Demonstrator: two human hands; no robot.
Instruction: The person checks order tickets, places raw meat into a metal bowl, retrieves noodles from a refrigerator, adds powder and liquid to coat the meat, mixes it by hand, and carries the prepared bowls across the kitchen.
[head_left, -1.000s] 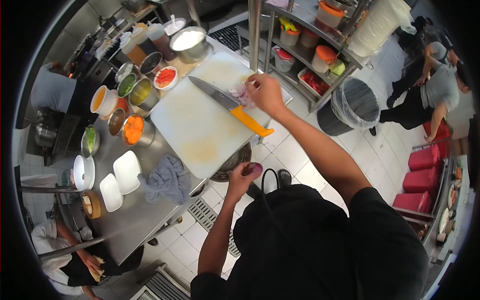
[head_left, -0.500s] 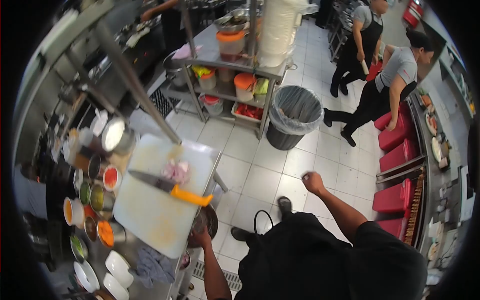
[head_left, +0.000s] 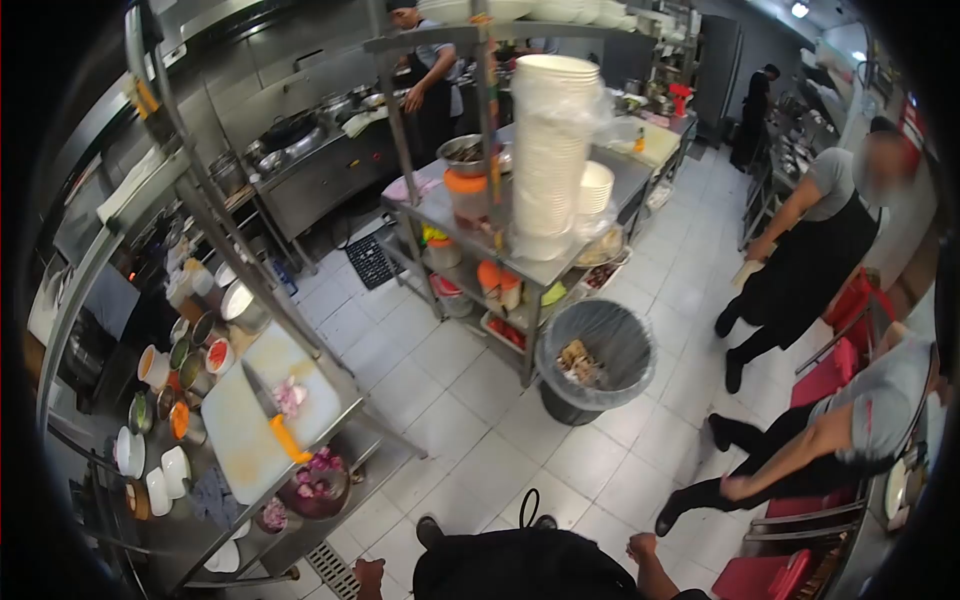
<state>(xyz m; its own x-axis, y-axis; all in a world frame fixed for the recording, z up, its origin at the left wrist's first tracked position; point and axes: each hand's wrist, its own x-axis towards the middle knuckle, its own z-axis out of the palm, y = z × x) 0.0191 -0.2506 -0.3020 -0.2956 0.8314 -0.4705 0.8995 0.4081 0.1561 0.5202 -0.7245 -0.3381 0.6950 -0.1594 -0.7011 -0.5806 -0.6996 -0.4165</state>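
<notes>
My left hand point(head_left: 369, 577) hangs low at the bottom edge, fingers curled, with nothing visible in it. My right hand point(head_left: 641, 546) is on the other side of my dark apron point(head_left: 520, 570), loosely closed and holding nothing I can see. Nearest my left hand is a metal bowl point(head_left: 340, 497) of red onion pieces point(head_left: 316, 478), below the table edge. Beside it is a smaller container of onion point(head_left: 274, 514). On the table, a white cutting board point(head_left: 235, 440) carries a yellow-handled knife point(head_left: 285, 436) and chopped onion point(head_left: 290, 396).
Several ingredient containers point(head_left: 180, 420) line the table's left side. Ahead stands a lined trash bin point(head_left: 640, 350) by a steel rack point(head_left: 640, 195) with stacked white tubs point(head_left: 550, 150). Two co-workers point(head_left: 810, 235) are at the right, near red bins point(head_left: 765, 575). A floor drain point(head_left: 333, 570) lies near my left hand.
My view has lifted and turned away from the table. My left hand has left the bowl under the table edge. The co-workers now appear closer on the right.
</notes>
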